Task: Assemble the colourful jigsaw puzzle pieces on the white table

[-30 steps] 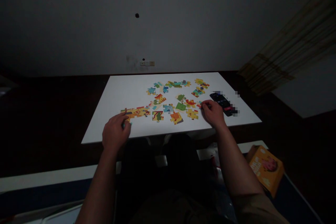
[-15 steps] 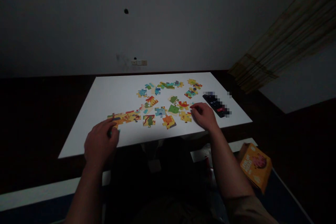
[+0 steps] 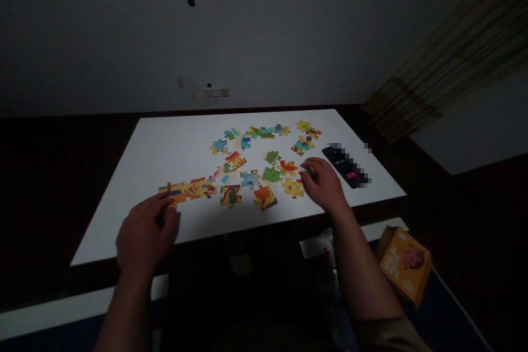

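Note:
My left hand (image 3: pixel 146 231) is at the left front of the table, curled over the near left end of a joined strip of jigsaw puzzle pieces (image 3: pixel 193 189). A yellow bit of a puzzle piece (image 3: pixel 174 203) shows between its thumb and fingers; the rest is hidden. My right hand (image 3: pixel 325 184) is beside the loose pieces, its thumb and index finger closed around the edge of a pale puzzle piece (image 3: pixel 304 168), mostly covered. Between the hands lie an orange piece (image 3: pixel 264 197), a green piece (image 3: pixel 271 174) and a yellow piece (image 3: pixel 293 187).
More loose pieces (image 3: pixel 264 132) lie in an arc across the back of the white table (image 3: pixel 136 159). A phone (image 3: pixel 341 164) with a running timer is right of my right hand. Below, an orange puzzle box (image 3: pixel 406 264) stands on a lower surface.
The view has shifted slightly. My left hand has moved a little at the strip's end, and the teal bit by its thumb no longer shows. My right hand stays by the same pieces.

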The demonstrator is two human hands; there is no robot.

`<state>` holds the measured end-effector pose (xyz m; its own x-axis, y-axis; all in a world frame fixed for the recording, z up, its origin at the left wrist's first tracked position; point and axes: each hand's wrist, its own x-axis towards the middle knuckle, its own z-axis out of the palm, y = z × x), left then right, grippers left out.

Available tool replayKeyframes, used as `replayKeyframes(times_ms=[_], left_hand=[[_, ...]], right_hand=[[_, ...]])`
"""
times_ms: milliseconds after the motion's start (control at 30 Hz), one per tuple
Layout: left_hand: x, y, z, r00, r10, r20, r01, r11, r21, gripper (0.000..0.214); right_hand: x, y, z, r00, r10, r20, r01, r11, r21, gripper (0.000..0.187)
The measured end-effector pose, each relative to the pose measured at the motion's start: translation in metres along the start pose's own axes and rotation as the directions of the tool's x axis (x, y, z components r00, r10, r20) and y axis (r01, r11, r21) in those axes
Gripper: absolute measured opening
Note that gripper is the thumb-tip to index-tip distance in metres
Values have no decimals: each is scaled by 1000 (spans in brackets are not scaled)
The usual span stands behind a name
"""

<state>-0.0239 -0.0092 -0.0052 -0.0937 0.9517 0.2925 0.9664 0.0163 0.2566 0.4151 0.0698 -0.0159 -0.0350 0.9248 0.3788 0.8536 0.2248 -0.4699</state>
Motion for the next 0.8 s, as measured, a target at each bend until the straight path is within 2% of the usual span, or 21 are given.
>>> replayKeyframes(times_ms=[167, 500, 667, 800], left_hand=[[2, 0, 1, 1000, -17, 18, 17, 1000, 8, 29], [4, 3, -2, 998, -15, 54, 16, 1000, -18, 30], [3, 3, -2, 999, -19, 38, 20, 1000, -24, 30], [4, 3, 0, 1000, -25, 14, 25, 1000, -6, 30]], right_hand=[[0, -6, -4, 996, 38, 85, -39, 999, 6, 30], [3, -7, -5, 995, 36, 93, -41, 998, 44, 28], [3, -8, -5, 994, 44, 96, -48, 998, 42, 30], [7, -6, -4, 995, 33, 94, -31, 999, -22, 29]])
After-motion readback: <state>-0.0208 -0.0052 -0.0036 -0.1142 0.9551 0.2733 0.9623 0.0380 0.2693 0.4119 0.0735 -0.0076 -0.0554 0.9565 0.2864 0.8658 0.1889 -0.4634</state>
